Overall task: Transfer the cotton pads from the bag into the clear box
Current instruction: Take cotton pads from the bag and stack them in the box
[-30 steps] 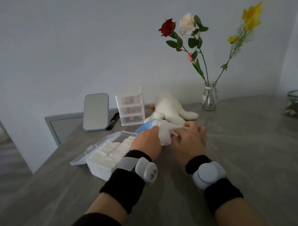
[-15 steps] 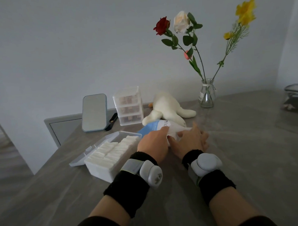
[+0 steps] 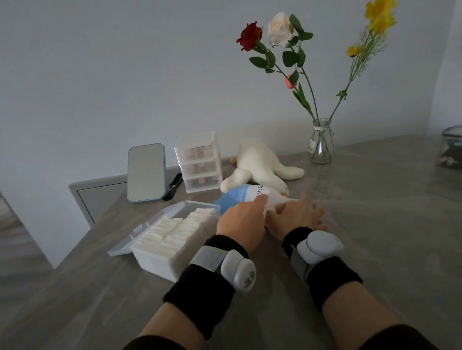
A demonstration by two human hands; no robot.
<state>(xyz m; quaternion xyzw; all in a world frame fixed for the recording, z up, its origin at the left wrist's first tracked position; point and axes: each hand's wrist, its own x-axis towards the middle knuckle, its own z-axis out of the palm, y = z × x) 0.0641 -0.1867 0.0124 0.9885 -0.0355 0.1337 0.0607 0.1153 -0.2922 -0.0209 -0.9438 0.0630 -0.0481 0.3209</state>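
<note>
Bag (image 3: 238, 195) gripped by left hand (image 3: 242, 222) and right hand (image 3: 292, 217), plush toy (image 3: 258, 160) just behind, clear box (image 3: 159, 262) beside

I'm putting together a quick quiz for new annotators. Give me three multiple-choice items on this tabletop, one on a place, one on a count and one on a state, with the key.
1. Where does the clear box stand relative to the two hands?
A. To their left
B. To their right
C. On the floor

2. How many drawers does the small drawer unit have?
A. Two
B. Three
C. Five

3. What state is the box's lid in?
A. Snapped shut
B. Open, folded back beside the box
C. Held in a hand

Key:
1 A: the box sits left of the left hand and right hand, which both hold the bag.
2 B: three stacked drawers show.
3 B: the cotton pads lie uncovered in rows.
</note>
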